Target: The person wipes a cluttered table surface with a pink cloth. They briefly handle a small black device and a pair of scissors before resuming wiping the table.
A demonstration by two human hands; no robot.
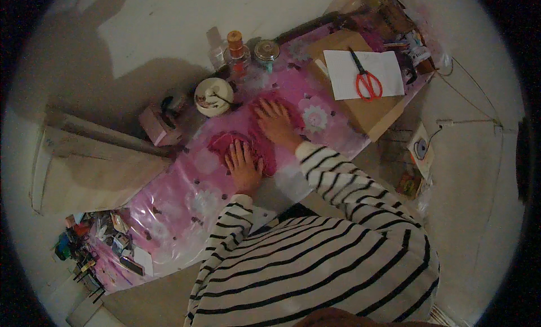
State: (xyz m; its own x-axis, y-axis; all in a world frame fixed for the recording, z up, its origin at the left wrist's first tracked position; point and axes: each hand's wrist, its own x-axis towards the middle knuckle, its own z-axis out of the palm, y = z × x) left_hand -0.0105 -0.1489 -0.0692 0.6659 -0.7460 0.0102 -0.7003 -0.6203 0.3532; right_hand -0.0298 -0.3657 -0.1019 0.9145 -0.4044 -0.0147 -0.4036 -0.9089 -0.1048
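Note:
A dark pink cloth [265, 151] lies on the pink flowered plastic table cover [177, 200]. My left hand [244, 167] rests palm down on its near left part, fingers a little apart. Farther up and to the right, my right hand [277, 122] lies flat on the upper part of the cloth, with its fingers spread. Neither hand grips anything that shows. The picture is dim, and what lies under the palms is hidden.
Red-handled scissors [368, 84] lie on white paper [338, 81] over brown cardboard [376, 120] at right. Behind the cloth stand a round cream lidded container [214, 97], glass jars [267, 52] and a pinkish box [160, 126]. Small mixed items [120, 242] crowd the left end.

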